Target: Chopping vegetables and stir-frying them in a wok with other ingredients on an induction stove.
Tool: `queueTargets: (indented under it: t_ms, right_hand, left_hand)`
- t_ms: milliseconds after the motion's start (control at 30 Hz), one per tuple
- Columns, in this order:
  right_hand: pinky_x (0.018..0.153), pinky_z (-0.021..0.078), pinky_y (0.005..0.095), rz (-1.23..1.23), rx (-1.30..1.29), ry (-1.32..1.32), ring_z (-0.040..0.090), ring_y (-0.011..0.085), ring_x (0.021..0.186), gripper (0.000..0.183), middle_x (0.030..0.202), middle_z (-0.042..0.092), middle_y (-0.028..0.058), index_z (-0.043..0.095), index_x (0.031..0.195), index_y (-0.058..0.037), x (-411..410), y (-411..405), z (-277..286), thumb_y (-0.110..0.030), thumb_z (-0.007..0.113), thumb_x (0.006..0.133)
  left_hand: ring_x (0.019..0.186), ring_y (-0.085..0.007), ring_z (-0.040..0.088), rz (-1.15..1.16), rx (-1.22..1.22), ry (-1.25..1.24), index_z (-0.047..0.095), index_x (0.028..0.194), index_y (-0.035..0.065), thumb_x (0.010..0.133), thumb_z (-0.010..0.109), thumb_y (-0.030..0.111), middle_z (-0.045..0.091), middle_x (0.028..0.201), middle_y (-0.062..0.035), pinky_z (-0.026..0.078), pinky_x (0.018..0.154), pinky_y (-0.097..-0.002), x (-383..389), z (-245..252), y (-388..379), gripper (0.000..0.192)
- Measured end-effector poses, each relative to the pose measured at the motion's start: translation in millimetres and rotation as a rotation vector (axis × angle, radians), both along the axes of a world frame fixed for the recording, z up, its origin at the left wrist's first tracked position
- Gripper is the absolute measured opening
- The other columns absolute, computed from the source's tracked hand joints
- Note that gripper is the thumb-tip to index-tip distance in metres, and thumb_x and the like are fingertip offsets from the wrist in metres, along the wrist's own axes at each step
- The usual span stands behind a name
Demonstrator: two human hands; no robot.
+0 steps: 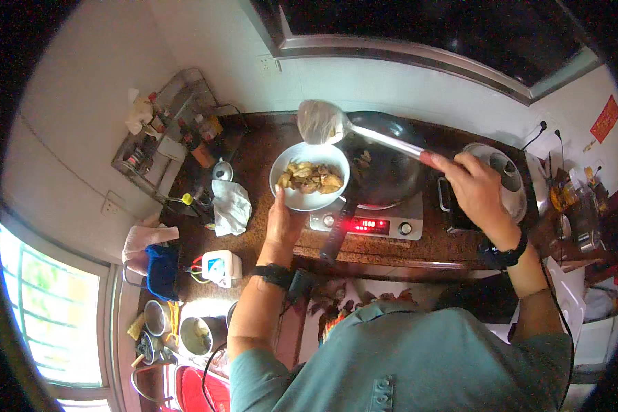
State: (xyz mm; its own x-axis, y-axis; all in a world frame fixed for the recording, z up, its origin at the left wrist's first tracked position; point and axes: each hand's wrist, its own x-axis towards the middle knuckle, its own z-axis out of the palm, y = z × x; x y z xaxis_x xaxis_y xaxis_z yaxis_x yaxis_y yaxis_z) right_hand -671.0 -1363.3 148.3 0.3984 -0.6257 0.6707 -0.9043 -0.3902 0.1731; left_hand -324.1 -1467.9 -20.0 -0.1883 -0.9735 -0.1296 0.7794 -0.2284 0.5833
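My left hand (283, 221) grips the near rim of a white bowl (309, 202), its thumb over the edge. Browned pieces of cooked food (310, 177) lie in the bowl. My right hand (471, 185) is closed around the red grip of a metal wok spatula (386, 140); its broad blade is above the bowl's far rim. Just right of the bowl, a black wok (391, 175) with a few food scraps stands on an induction cooker (365, 225) with a lit red display. The wok's black handle (338, 234) points towards me.
A glass pot lid (510, 175) lies to the right, by a black container with a metal handle (456, 206). Left are a crumpled white cloth (230, 207), a wire rack (170, 129) with bottles and a white plastic container (224, 268). Metal pots (195, 335) stand near the window.
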Motion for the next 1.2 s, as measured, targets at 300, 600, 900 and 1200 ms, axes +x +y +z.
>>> queueTargets:
  t_ms: [300, 600, 900, 1200]
  right_hand:
    - [0.078, 0.0501, 0.0414, -0.357, 0.571, 0.006, 0.063, 0.0355, 0.092, 0.022, 0.093, 0.067, 0.0172, 0.066, 0.098, -0.0035, -104.2, -98.6, -11.9, -0.015, 0.067, 0.079]
    - [0.068, 0.0521, 0.0443, 0.022, 0.422, 0.227, 0.066, 0.0359, 0.081, 0.018, 0.084, 0.067, 0.0196, 0.07, 0.079, -0.003, -26.6, -212.9, -22.3, -0.018, 0.06, 0.081]
    - [0.047, 0.0379, 0.0373, -0.082, 1.143, 0.316, 0.043, 0.0176, 0.045, 0.052, 0.049, 0.048, 0.0087, 0.06, 0.059, -0.0028, -114.9, -183.3, 34.6, -0.049, 0.066, 0.081]
    - [0.064, 0.0456, 0.0396, 0.01, 0.978, -0.306, 0.062, 0.0279, 0.07, 0.017, 0.081, 0.065, 0.0189, 0.066, 0.095, -0.0064, -52.5, -145.0, -114.6, -0.013, 0.063, 0.08]
  left_hand:
    - [0.115, -0.0312, 0.054, 0.237, 0.144, -0.325, 0.035, 0.139, 0.004, 0.095, 0.044, 0.046, 0.047, 0.132, -0.0168, 0.052, 0.088, -0.0472, 55.2, -0.6, 54.3, 0.061]
    - [0.122, -0.0322, 0.047, 0.284, 0.156, -0.389, 0.03, 0.142, 0.0098, 0.092, 0.048, 0.049, 0.041, 0.138, -0.0155, 0.048, 0.093, -0.0495, 69.1, -8.1, 109.3, 0.065]
    - [0.122, -0.032, 0.047, 0.373, 0.197, -0.302, 0.03, 0.142, 0.0095, 0.096, 0.044, 0.044, 0.04, 0.139, -0.0147, 0.047, 0.094, -0.0511, 99.3, -27.0, 147.5, 0.059]
    - [0.122, -0.0347, 0.047, 0.408, 0.202, -0.29, 0.031, 0.141, 0.0081, 0.095, 0.044, 0.042, 0.041, 0.137, -0.0175, 0.046, 0.094, -0.0539, 100.5, -30.1, 129.0, 0.059]
